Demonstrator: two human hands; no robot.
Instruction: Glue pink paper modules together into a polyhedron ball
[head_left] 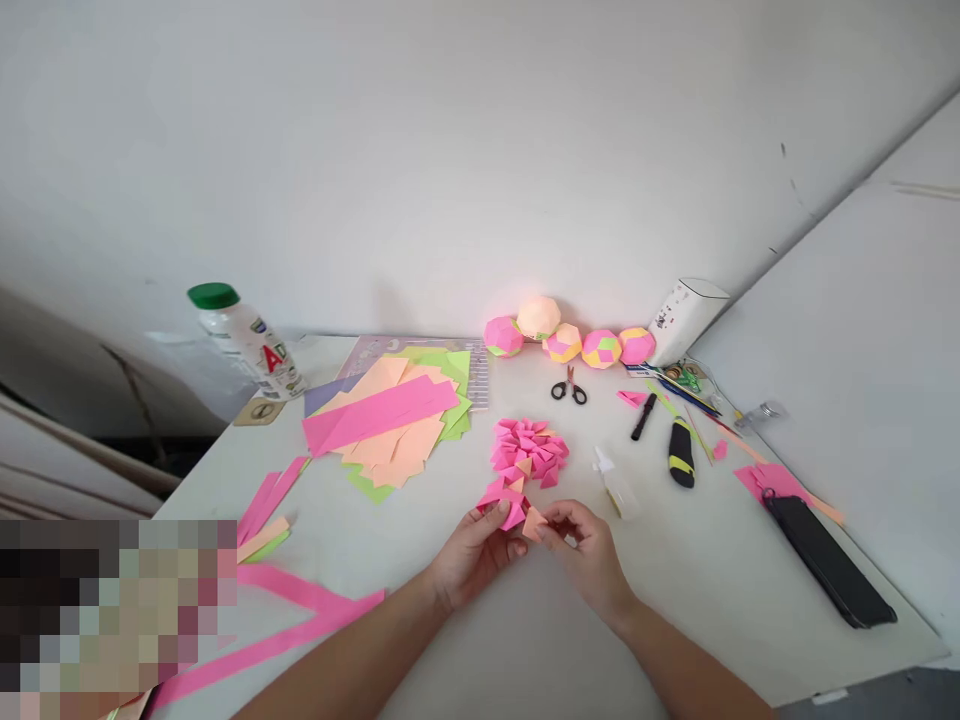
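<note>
Pinching folded paper between two hands over the tabletop (517,650).
The left hand (474,555) has its thumb and fingers closed on a pink folded piece (512,513), while the right hand (589,555) nips a peach folded piece (534,525) beside it, thumb against forefinger; both pieces are well in from the tabletop's left and right edges. Just beyond sits a pile of pink folded units (529,442); scissors (570,381) lie nearer the back edge, where paper balls (601,348) stand in a row.
</note>
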